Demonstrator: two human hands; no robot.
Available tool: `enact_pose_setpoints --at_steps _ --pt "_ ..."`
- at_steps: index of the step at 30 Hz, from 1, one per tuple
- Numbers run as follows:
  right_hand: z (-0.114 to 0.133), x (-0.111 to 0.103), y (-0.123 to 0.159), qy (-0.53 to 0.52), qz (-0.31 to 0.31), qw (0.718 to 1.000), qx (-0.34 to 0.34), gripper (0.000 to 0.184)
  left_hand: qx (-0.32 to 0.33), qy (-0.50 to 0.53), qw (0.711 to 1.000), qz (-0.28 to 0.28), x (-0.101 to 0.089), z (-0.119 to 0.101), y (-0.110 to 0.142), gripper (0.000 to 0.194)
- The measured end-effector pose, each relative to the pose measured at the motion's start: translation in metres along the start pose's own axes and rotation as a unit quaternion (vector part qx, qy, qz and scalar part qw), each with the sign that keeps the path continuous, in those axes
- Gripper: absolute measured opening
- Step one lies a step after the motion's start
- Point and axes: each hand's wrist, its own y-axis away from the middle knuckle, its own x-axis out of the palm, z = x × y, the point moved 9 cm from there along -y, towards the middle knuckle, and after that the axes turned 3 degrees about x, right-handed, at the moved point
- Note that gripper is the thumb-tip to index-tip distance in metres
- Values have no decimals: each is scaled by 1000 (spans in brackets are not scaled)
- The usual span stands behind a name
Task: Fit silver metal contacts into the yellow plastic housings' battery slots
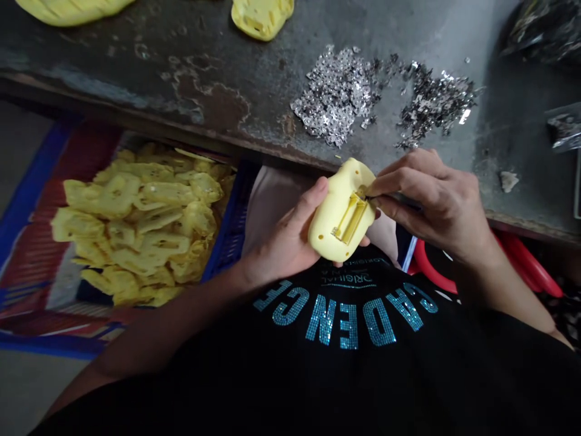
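Note:
A pale yellow plastic housing (327,219) rests in my left hand (295,233), its thumb along the upper left edge and its fingers curled underneath. The housing is rounded, with small screw holes and a long battery compartment (353,221) facing up. A small metal contact shows at the compartment's lower left end. My right hand (426,197) is pinched at the compartment's upper right end, thumb and index finger touching the housing. Between those fingertips is a small dark metal contact plate, mostly hidden.
Two piles of small shiny metal plates, one larger (338,94) and one smaller (436,100), lie on the worn metal table (149,72). Another yellow housing (263,18) sits at the far edge. A blue and red crate (222,224) at left holds several yellow shells. Plastic bags (549,33) lie right.

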Motion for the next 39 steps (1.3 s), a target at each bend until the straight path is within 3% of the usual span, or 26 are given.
enact_pose_setpoints --at_steps 7,12,17,27,39 --pt "-14 4 7 -161 -21 984 68 9 12 -35 999 -12 -2 1 6 71" --pt "-12 -2 17 -222 -32 970 96 4 18 -39 999 -19 1 2 7 69" --pt "4 -13 17 -117 -16 991 64 4 4 -61 998 -21 4 6 6 80" --pt "21 -12 15 55 33 997 -44 9 11 -10 1000 -1 22 3 10 53" --pt "30 -8 15 108 52 989 -82 15 12 -2 1000 3 27 4 10 48"
